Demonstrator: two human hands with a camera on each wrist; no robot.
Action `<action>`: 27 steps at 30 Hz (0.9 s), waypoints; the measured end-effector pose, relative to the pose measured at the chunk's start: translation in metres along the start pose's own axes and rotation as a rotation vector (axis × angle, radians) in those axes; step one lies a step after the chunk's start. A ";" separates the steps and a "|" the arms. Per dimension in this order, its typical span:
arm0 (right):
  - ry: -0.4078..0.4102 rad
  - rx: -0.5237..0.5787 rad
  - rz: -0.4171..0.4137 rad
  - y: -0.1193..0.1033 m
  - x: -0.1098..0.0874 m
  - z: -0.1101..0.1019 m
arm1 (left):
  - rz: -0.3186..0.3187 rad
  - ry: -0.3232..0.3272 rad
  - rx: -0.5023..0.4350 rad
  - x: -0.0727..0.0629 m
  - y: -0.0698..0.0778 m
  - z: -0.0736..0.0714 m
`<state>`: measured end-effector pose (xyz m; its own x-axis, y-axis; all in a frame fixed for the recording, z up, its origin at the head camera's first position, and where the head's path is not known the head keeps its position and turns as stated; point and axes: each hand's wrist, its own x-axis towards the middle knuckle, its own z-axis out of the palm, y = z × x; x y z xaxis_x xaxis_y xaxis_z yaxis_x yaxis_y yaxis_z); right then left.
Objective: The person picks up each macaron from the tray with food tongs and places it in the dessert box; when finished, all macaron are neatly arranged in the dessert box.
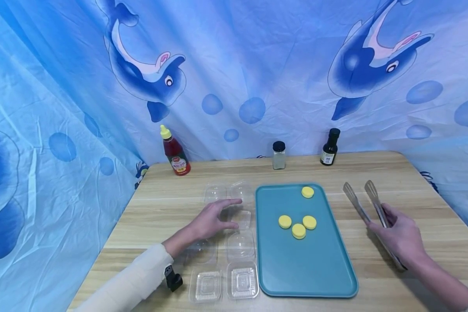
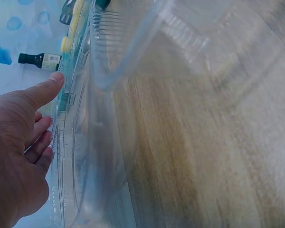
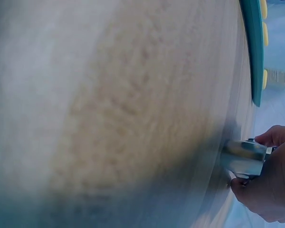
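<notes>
We hold the metal tongs (image 1: 368,208) in our right hand (image 1: 401,238), fingers wrapped round the hinge end at about four o'clock of the table (image 1: 171,203). The right wrist view shows the same thing from the side: fingers curled over the steel handle (image 3: 244,159), low over the wood. Our left hand (image 1: 214,219) lies flat with fingers straight on the clear plastic mould tray (image 1: 228,242), which sits at about eight o'clock, just left of the teal tray (image 1: 308,268); the left wrist view shows those fingers (image 2: 38,140) spread against the clear plastic.

The tongs run long from our palm up toward eleven o'clock, the two flat tips apart and pointing away from us, off to the right of the teal tray. Their long axis lies nearly along the tray's long side, so the tips face the back of the table and not the yellow cakes (image 1: 298,225).

To do this well, we judge that we should swing the tips round toward nine o'clock until they face the cluster of three cakes in the middle of the tray, keep the blades level, and close on one cake across its round edge with a soft squeeze, since such cakes likely dent. A fourth cake (image 1: 307,192) sits alone near the tray's far end. Our flat left hand should pin the light mould tray so it does not slide.
</notes>
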<state>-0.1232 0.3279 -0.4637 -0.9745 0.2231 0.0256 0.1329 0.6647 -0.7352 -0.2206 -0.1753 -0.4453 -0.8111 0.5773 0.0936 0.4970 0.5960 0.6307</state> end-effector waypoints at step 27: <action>-0.212 -0.050 -0.342 -0.048 0.015 0.000 | -0.017 0.013 0.032 0.002 0.001 0.000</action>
<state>-0.1445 0.2993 -0.4283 -0.9790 -0.1656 0.1186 -0.2018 0.7102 -0.6744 -0.2211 -0.1733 -0.4446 -0.8233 0.5599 0.0933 0.4927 0.6233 0.6073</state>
